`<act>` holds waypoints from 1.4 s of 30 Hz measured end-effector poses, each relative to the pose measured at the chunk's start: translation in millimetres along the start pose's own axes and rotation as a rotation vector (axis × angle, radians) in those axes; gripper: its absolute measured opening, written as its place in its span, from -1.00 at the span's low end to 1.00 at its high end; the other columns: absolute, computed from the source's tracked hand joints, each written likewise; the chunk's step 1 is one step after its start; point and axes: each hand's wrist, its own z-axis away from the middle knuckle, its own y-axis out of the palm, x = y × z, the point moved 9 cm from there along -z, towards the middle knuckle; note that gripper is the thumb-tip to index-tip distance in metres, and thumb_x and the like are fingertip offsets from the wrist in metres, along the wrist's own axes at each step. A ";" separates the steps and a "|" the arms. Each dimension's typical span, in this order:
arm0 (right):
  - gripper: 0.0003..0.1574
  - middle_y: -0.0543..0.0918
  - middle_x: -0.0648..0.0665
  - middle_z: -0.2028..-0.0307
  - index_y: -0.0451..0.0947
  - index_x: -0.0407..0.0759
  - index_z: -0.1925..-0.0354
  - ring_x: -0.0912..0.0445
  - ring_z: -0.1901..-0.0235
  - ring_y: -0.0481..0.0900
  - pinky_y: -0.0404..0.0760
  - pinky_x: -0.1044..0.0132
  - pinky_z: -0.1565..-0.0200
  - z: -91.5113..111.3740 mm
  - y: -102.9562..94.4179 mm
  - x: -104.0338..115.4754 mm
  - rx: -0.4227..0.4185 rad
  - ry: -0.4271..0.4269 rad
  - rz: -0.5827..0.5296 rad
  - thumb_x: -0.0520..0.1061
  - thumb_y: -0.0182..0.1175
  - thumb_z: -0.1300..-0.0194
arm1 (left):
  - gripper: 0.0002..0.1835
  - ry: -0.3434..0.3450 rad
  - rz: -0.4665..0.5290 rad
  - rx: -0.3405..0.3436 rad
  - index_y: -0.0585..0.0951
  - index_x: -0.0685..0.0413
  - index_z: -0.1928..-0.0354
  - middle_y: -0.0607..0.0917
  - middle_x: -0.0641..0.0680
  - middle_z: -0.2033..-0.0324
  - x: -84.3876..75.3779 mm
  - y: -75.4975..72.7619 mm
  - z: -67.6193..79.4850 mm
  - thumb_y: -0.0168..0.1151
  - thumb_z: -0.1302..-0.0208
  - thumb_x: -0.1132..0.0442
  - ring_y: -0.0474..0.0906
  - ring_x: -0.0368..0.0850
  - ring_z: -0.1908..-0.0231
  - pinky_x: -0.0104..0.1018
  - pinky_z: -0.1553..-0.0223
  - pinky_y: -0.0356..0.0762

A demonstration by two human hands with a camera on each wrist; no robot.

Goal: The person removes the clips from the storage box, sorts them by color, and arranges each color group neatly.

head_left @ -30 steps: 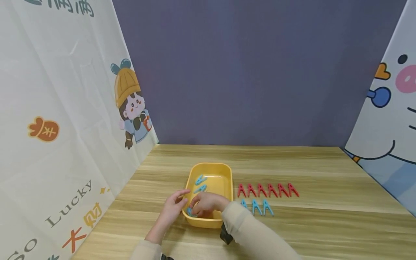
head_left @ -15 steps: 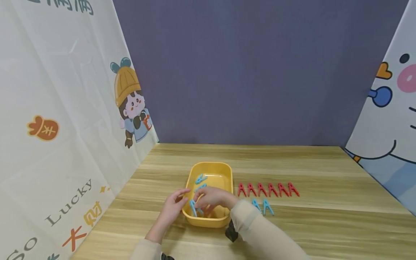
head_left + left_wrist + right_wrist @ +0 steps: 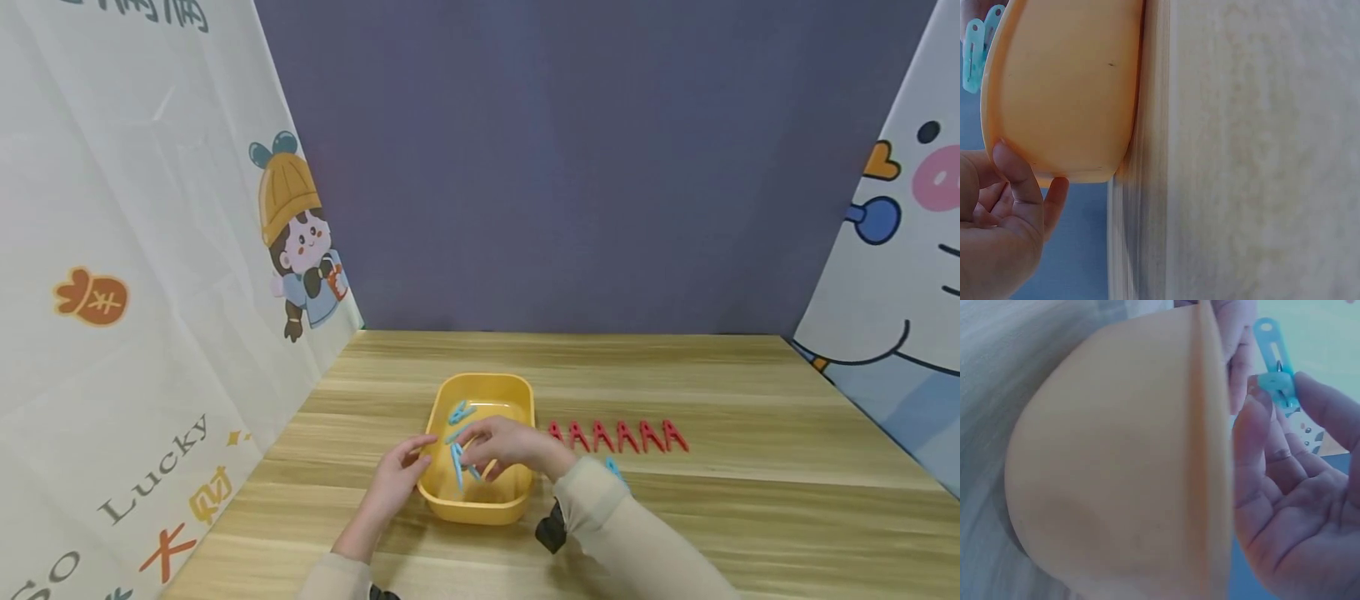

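Observation:
My right hand (image 3: 506, 446) pinches a light blue clothespin (image 3: 457, 465) between thumb and fingertips, held up over the yellow plastic bin (image 3: 480, 514). In the right wrist view the clothespin (image 3: 1269, 347) sticks up beyond the bin's rim. My left hand (image 3: 397, 477) holds the bin at its left rim, with fingers against the outer wall (image 3: 1066, 94) in the left wrist view. Inside the bin lie another blue clothespin (image 3: 461, 412) and, partly hidden by my right hand, a further blue clothespin (image 3: 457, 434).
Right of the bin, several red clothespins (image 3: 625, 437) stand in a row on the wooden table (image 3: 735, 400). Below them a blue clothespin (image 3: 614, 467) shows partly behind my right sleeve (image 3: 622, 517). A dark grey panel (image 3: 570, 167) rises behind the table, with printed sheets at both sides.
My right hand has lifted the blue clothespin from the bin's near-left corner and moved right and up with it. The right forearm now covers more of the blue row. My left hand stays put.

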 end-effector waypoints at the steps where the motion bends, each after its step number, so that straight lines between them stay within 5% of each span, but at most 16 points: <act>1: -0.67 0.63 -0.11 0.41 0.48 -0.29 0.08 0.10 0.49 0.53 0.60 0.21 0.43 2.1 -1.5 2.2 0.000 -0.006 0.001 -0.18 0.21 -0.19 | -0.66 -0.001 0.002 0.001 0.43 0.36 -0.11 0.43 0.45 -0.05 -0.3 -0.1 0.3 0.00 -0.30 0.45 0.53 0.12 0.24 -0.27 0.46 0.54; 7: -0.69 0.64 -0.21 0.32 0.45 -0.27 0.11 0.05 0.45 0.55 0.60 0.10 0.37 13.7 -12.8 9.2 -0.008 -0.030 -0.013 -0.13 0.21 -0.22 | -0.66 -0.007 0.003 -0.017 0.44 0.34 -0.11 0.38 0.41 -0.12 -1.1 -2.1 1.0 0.02 -0.29 0.44 0.53 0.15 0.19 -0.13 0.40 0.57; 19: -0.69 0.59 -0.20 0.36 0.41 -0.26 0.11 0.06 0.42 0.53 0.58 0.09 0.36 28.9 -34.7 12.8 -0.019 -0.062 -0.068 -0.12 0.19 -0.24 | -0.68 0.006 -0.016 -0.036 0.48 0.31 -0.08 0.39 0.36 -0.13 -6.1 -5.2 0.4 0.03 -0.28 0.45 0.52 0.13 0.21 -0.29 0.49 0.53; 34: -0.63 0.57 -0.20 0.36 0.39 -0.27 0.07 0.07 0.44 0.52 0.60 0.12 0.36 47.5 -60.0 12.3 -0.075 -0.060 -0.069 -0.10 0.20 -0.24 | -0.68 0.005 -0.017 -0.031 0.49 0.28 -0.08 0.35 0.35 -0.17 -1.6 -6.8 -2.1 0.02 -0.28 0.46 0.49 0.18 0.14 -0.19 0.40 0.57; 42: -0.63 0.50 -0.13 0.49 0.35 -0.31 0.06 0.17 0.62 0.34 0.35 0.39 0.58 55.9 -69.3 10.2 -0.060 -0.075 -0.124 -0.14 0.18 -0.25 | -0.67 -0.006 -0.027 -0.036 0.49 0.26 -0.08 0.32 0.33 -0.20 -1.5 -8.3 -2.1 0.03 -0.28 0.45 0.47 0.16 0.10 -0.23 0.41 0.55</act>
